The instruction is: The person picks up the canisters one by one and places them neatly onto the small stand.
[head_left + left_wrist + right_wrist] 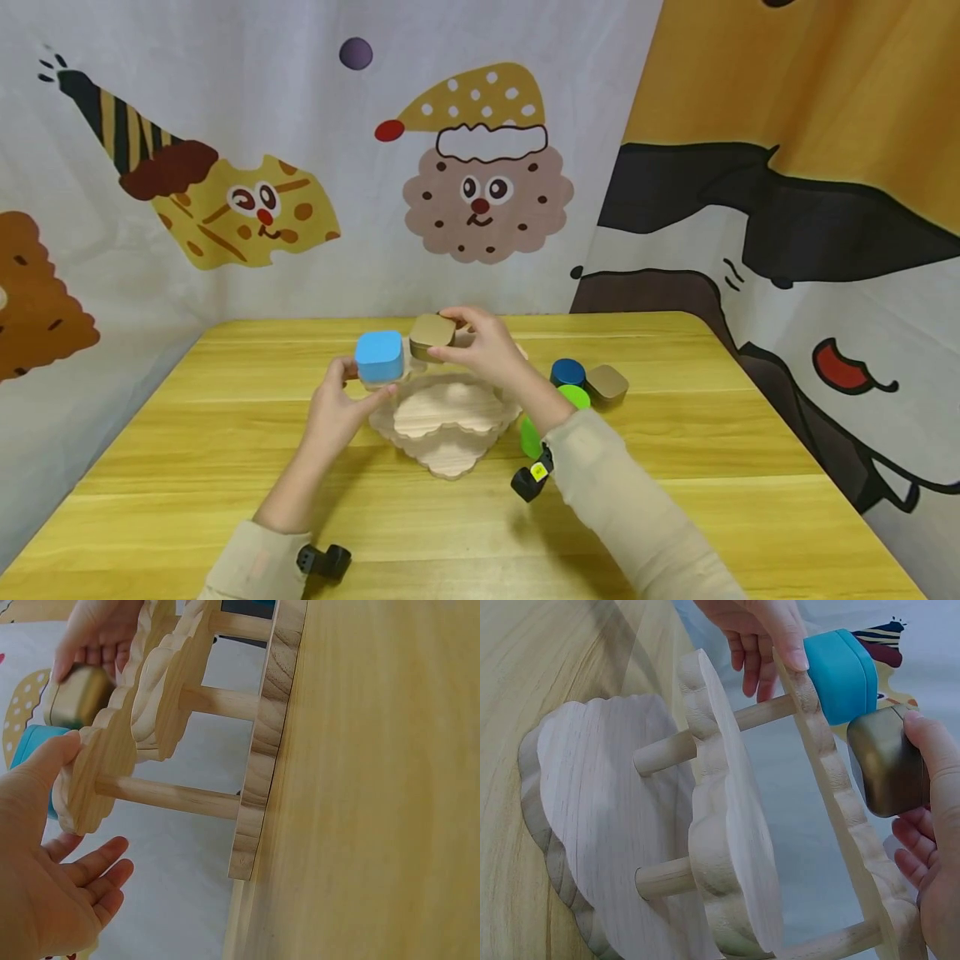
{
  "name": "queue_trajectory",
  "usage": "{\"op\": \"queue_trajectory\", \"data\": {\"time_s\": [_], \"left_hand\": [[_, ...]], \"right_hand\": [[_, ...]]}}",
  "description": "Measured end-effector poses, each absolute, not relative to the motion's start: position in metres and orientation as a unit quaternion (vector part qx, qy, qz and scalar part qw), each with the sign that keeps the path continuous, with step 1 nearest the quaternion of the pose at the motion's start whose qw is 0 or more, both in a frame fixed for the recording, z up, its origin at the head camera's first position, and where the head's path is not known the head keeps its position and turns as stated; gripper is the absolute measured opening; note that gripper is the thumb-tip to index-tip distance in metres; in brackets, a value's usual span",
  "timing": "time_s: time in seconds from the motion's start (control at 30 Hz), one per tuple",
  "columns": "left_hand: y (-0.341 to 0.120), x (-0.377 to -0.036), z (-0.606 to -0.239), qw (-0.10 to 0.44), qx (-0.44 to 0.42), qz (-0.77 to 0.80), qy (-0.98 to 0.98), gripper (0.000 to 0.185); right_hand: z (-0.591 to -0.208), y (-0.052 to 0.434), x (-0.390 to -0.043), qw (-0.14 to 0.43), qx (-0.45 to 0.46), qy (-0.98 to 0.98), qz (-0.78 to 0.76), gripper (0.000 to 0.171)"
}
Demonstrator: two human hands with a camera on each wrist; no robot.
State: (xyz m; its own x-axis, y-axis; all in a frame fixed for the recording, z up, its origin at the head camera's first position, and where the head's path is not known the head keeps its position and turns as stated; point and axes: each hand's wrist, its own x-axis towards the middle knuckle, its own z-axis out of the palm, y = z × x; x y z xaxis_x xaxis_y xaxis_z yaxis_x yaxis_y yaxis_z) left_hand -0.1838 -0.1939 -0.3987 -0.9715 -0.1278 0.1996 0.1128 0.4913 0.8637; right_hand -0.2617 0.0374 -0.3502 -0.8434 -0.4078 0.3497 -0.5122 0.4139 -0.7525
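Note:
A tiered wooden stand (448, 408) with scalloped shelves joined by round posts stands on the table. On its top shelf (82, 769) sits a light blue square tin (379, 358) with rounded corners. My left hand (339, 410) grips the end of that shelf beside the blue tin, thumb on its near edge; its other fingers hang loosely below. Between thumb and fingers, my right hand (489, 350) holds a gold square tin (889, 761) at the top shelf, right of the blue one. Whether the gold tin touches the shelf I cannot tell.
Right of the stand, a dark blue round tin (567, 372), another gold tin (607, 385) and bright green pieces (576, 397) lie on the wooden table (712, 500), partly behind my right forearm. A printed cartoon curtain (300, 108) hangs behind the table's far edge.

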Motion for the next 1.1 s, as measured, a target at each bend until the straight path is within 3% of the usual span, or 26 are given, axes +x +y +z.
{"op": "queue_trajectory", "data": {"time_s": [0.33,1.1], "left_hand": [[-0.1937,-0.1839,-0.398,0.119,0.003,-0.509,-0.852,0.072],[-0.194,-0.1834,-0.399,0.123,0.0,-0.51,-0.851,0.071]], "right_hand": [[-0.3498,0.0335,-0.267,0.02,0.27,-0.837,0.476,0.061],[-0.3471,0.0381,-0.2624,0.042,0.233,-0.852,0.466,0.07]]}}
